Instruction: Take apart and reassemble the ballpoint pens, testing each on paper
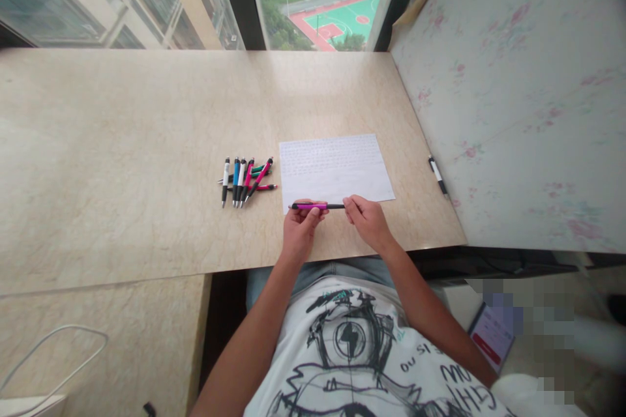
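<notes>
A purple and black pen (315, 206) lies level between my two hands, just above the near edge of a sheet of white paper (334, 169) covered with handwriting in its upper half. My left hand (302, 228) pinches the pen's purple middle. My right hand (368, 220) grips its black right end. Both hands hover over the beige marble desk (122, 163), close to its front edge.
A bunch of several pens (244, 181) in white, blue, pink and green lies left of the paper. One black and white pen (438, 175) lies by the patterned wall at the right. A white cable (53, 352) loops at the lower left. Windows run along the desk's far side.
</notes>
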A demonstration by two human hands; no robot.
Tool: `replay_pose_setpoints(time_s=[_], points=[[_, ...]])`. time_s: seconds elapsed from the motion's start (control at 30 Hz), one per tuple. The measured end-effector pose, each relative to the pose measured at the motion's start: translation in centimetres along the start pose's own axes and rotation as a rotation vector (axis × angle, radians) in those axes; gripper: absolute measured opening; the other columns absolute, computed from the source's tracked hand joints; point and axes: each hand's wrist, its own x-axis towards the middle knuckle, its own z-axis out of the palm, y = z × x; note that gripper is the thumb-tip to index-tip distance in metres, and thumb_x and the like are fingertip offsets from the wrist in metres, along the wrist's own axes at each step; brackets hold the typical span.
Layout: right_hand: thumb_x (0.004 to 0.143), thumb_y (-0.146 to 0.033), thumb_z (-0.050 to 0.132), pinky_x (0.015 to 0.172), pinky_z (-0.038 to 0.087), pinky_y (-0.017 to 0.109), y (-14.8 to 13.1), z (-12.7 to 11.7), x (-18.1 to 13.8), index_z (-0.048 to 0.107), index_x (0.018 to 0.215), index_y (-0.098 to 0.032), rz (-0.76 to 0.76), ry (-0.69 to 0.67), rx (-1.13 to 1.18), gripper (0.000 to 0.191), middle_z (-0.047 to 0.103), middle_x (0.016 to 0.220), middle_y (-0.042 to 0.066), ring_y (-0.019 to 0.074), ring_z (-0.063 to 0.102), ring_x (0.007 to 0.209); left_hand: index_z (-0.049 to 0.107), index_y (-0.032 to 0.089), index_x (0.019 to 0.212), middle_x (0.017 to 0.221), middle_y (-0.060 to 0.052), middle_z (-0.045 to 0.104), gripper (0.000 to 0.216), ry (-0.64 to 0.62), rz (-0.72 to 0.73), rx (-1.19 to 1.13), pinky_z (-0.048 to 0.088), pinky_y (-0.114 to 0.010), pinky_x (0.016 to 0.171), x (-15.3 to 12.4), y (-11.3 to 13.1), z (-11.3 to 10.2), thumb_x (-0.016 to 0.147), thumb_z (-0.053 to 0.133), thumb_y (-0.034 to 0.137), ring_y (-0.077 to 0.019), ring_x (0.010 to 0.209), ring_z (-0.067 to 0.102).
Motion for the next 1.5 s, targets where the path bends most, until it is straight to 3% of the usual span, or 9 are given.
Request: replay_pose_setpoints(time_s=[0.17, 0.3, 0.43, 0.6, 0.67, 0.83, 1.17, 1.37, 1.5], points=[[0.098, -0.041, 0.045, 0.056, 0.039, 0.026, 0.2, -0.4, 0.1, 0.055, 0.063, -0.021, 0.018, -0.076, 0.008, 0.041, 0.057, 0.055, -0.002, 0.0129, 0.053, 0.053, 0.063, 0.02, 0.096, 0.093, -0.004, 0.075, 0.031, -0.011, 0.01, 0.01, 0.052, -0.024, 0.073, 0.1, -0.1, -0.2, 0.073, 0.083, 0.029, -0.0117, 0.077, 0.069], [0.093, -0.029, 0.053, 0.064, 0.048, 0.027, -0.1, -0.7, 0.3, 0.068, 0.095, -0.02, -0.093, -0.124, 0.005, 0.017, 0.071, 0.089, 0.005, 0.0166, 0.064, 0.076, 0.064, 0.019, 0.106, 0.087, -0.003, 0.073, 0.037, -0.042, 0.065, 0.173, 0.051, -0.025, 0.071, 0.0, -0.1, -0.1, 0.076, 0.08, 0.033, -0.0118, 0.072, 0.067], [0.087, -0.021, 0.062, 0.068, 0.05, 0.028, -0.6, -0.6, 0.3, 0.068, 0.109, -0.02, -0.175, -0.225, -0.01, 0.023, 0.072, 0.095, 0.005, 0.0159, 0.062, 0.076, 0.065, 0.019, 0.111, 0.08, -0.001, 0.07, 0.041, -0.069, 0.087, 0.335, 0.052, -0.026, 0.068, -0.2, -0.1, 0.4, 0.076, 0.078, 0.037, -0.0132, 0.071, 0.065], [0.085, -0.019, 0.063, 0.067, 0.052, 0.028, -0.2, 0.4, 0.0, 0.06, 0.129, -0.024, -0.078, -0.307, 0.166, 0.044, 0.071, 0.087, 0.001, 0.0132, 0.061, 0.066, 0.068, 0.02, 0.104, 0.08, -0.001, 0.068, 0.034, -0.086, 0.145, 0.439, 0.051, -0.027, 0.067, -0.3, 0.0, 0.8, 0.079, 0.075, 0.041, -0.0133, 0.069, 0.062], [0.085, -0.021, 0.064, 0.069, 0.055, 0.03, 0.2, 0.7, 0.0, 0.051, 0.137, -0.026, -0.018, -0.27, 0.342, 0.054, 0.071, 0.091, 0.002, 0.0139, 0.064, 0.068, 0.067, 0.02, 0.107, 0.081, -0.002, 0.068, 0.031, -0.077, 0.207, 0.522, 0.05, -0.027, 0.066, -0.3, 0.2, 0.5, 0.085, 0.067, 0.042, -0.013, 0.067, 0.061], [0.078, -0.027, 0.074, 0.065, 0.059, 0.031, 1.3, 0.6, 0.3, -0.001, 0.155, -0.037, 0.063, -0.149, 0.707, 0.107, 0.066, 0.102, 0.001, 0.0143, 0.069, 0.071, 0.067, 0.02, 0.1, 0.09, -0.005, 0.07, 0.016, -0.021, 0.5, 0.963, 0.05, -0.029, 0.073, 0.4, 1.1, -0.9, 0.093, 0.057, 0.03, -0.0159, 0.079, 0.064], [0.076, -0.032, 0.075, 0.067, 0.059, 0.029, 2.4, 0.4, 1.9, 0.015, 0.15, -0.037, 0.082, 0.235, 0.73, 0.096, 0.065, 0.09, -0.004, 0.0144, 0.071, 0.07, 0.065, 0.019, 0.102, 0.11, -0.01, 0.067, 0.02, -0.104, 0.756, 1.321, 0.05, -0.039, 0.094, 0.9, 0.6, -1.8, 0.089, 0.052, 0.012, -0.0219, 0.105, 0.061], [0.079, -0.035, 0.072, 0.069, 0.06, 0.031, 2.8, 0.5, 2.3, 0.003, 0.153, -0.041, 0.052, 0.278, 0.713, 0.102, 0.064, 0.093, -0.004, 0.0153, 0.071, 0.075, 0.064, 0.02, 0.106, 0.119, -0.01, 0.066, 0.021, -0.066, 0.709, 1.408, 0.048, -0.043, 0.098, 0.9, 0.6, -1.7, 0.089, 0.053, 0.013, -0.0245, 0.111, 0.059], [0.078, -0.034, 0.073, 0.068, 0.06, 0.03, 2.8, 0.5, 2.4, 0.01, 0.152, -0.039, 0.066, 0.309, 0.728, 0.098, 0.065, 0.092, -0.003, 0.0151, 0.071, 0.072, 0.065, 0.021, 0.107, 0.123, -0.01, 0.066, 0.022, -0.088, 0.71, 1.493, 0.045, -0.046, 0.102, 1.0, 0.6, -1.6, 0.089, 0.054, 0.014, -0.0263, 0.115, 0.057]])
